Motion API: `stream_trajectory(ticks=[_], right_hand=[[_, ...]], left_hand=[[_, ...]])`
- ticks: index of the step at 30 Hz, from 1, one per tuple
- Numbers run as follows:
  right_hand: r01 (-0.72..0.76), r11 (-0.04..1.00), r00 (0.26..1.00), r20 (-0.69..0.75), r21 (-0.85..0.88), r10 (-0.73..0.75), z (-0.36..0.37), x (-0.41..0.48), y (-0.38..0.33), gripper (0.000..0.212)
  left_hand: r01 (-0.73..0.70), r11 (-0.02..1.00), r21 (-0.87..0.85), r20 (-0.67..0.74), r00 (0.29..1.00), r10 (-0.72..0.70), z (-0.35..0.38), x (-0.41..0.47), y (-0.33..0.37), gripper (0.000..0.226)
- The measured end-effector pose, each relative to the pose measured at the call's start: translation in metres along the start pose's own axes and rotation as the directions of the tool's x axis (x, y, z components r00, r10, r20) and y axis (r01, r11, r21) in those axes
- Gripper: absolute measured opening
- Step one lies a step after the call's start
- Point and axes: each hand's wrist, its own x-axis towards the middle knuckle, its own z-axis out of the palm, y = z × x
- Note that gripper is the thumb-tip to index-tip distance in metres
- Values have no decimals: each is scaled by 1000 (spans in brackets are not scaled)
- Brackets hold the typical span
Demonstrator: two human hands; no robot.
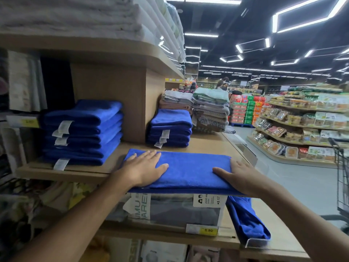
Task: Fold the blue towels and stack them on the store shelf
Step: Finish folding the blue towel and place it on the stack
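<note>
While both hands lie flat on it, the blue towel point(188, 173) sits folded into a long strip across the front of the shelf point(207, 144), its near edge seemingly resting on a clear-wrapped package point(170, 208) underneath. Looks to me like the smoothing step between folds, since the strip is too long to match the finished piles. Next move, I reckon, is taking one short end, bringing it across onto the other with the edges lined up, then lifting the lot onto a pile

Left hand point(145, 168): palm down on the left part of the towel, fingers point(149, 156) straight and fanned out, thumb pointing right, forearm coming up from bottom left. Right hand point(240, 176): flat at the towel's right end, thumb lying on the cloth and pointing toward the left hand, fingers loosely spread over the end edge. Neither is pinching anything

Off to the left of the left fingertips is a tall stack of folded blue towels point(83, 133). Just beyond them is a smaller stack point(170, 129), which seems the likelier spot. Below the right wrist another blue towel point(247, 218) lies loosely bunched, so I'd say there's more to do
</note>
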Motion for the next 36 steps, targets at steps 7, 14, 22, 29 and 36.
stream_trajectory(ticks=[7,14,22,29,36], right_hand=[[0,998,992,-127,-68,-8,-6,1,-6,76],[-173,704,985,101,689,143,-40,12,-2,103],[-399,74,917,398,914,30,-54,1,3,57],[-94,163,993,81,982,82,-91,7,-14,35],[139,403,990,-125,905,-61,-143,23,-65,68]], left_hand=[[-93,993,-73,-7,996,93,-11,2,28,65],[-65,997,-36,-15,998,65,10,0,42,66],[-70,997,-25,29,997,70,7,-1,43,66],[-117,992,-43,49,992,119,6,16,68,67],[-242,956,-167,-29,970,240,2,22,112,55]])
